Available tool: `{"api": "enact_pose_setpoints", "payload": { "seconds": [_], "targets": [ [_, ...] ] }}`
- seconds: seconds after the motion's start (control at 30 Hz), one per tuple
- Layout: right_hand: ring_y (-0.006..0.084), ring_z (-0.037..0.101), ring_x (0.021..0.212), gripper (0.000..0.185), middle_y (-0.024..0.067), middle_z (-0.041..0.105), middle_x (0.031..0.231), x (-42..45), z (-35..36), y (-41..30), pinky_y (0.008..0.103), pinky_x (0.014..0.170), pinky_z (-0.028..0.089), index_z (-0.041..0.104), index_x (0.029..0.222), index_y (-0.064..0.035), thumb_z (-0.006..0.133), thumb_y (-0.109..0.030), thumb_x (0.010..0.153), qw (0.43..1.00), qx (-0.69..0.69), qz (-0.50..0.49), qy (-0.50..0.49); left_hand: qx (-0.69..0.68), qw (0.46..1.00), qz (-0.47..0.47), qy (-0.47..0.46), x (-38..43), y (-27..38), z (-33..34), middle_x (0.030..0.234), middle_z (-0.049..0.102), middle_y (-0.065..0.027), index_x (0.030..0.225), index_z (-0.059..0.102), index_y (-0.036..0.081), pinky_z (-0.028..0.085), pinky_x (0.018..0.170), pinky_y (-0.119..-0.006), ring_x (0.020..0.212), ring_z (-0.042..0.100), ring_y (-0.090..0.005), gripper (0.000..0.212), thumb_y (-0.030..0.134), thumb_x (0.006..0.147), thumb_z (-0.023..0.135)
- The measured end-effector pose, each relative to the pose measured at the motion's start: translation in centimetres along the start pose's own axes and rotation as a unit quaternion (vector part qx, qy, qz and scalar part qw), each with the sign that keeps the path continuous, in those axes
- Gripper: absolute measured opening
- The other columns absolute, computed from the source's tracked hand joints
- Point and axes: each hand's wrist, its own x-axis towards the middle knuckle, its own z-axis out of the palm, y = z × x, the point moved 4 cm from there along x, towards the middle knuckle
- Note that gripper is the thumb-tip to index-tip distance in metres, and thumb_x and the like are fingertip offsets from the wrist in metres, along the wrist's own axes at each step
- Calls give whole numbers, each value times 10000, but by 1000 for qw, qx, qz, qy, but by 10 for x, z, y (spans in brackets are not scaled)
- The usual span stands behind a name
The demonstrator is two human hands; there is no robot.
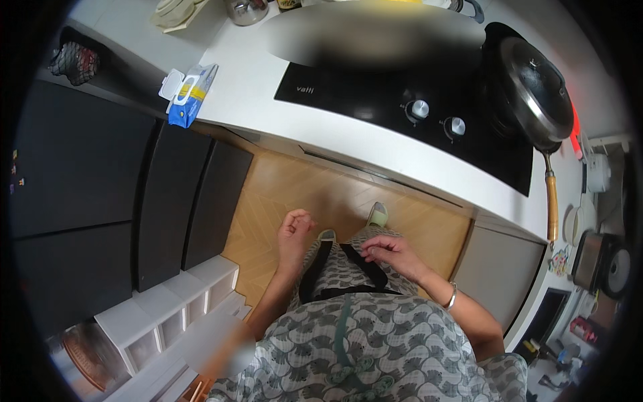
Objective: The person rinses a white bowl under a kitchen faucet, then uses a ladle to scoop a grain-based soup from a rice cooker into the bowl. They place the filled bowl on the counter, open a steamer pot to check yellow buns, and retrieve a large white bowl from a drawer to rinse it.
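Observation:
My left hand (pixel 295 232) hangs over the wooden floor in front of my body, its fingers loosely curled. Nothing shows in it. My right hand (pixel 394 255) is held low in front of my patterned trousers, fingers bent and a little apart, also with nothing in it. It is near a black strap (pixel 369 269) that hangs from my waist. A bangle (pixel 451 295) circles the right wrist. Ahead of both hands, apart from them, runs the white countertop (pixel 346 135) with a black gas hob (pixel 351 100) and two silver knobs.
A lidded wok (pixel 535 90) stands on the hob's right, its wooden handle (pixel 552 208) jutting past the hob. An opened wipes pack (pixel 188 100) lies at the counter's left end. Dark refrigerator doors (pixel 85 156) and white storage bins (pixel 171 301) line the left. A toaster (pixel 587 256) stands at right.

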Motion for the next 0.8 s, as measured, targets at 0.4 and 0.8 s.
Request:
{"api": "enact_pose_setpoints", "payload": {
  "seconds": [0.4,0.8],
  "targets": [
    [113,564,856,191,64,604,912,-37,65,84,236,785,449,564,1008,14,516,-81,850,990,58,14,131,65,989,-80,-111,17,-44,-62,817,528,6,981,515,65,428,734,-237,760,515,-87,135,94,850,511],
    [131,562,884,200,77,591,946,-99,35,180,251,793,458,537,1038,23,484,-56,862,961,193,26,194,107,963,-164,-188,15,-157,50,929,587,-45,1082,511,69,409,730,-221,818,524,-89,233,140,864,468]
  ]
}}
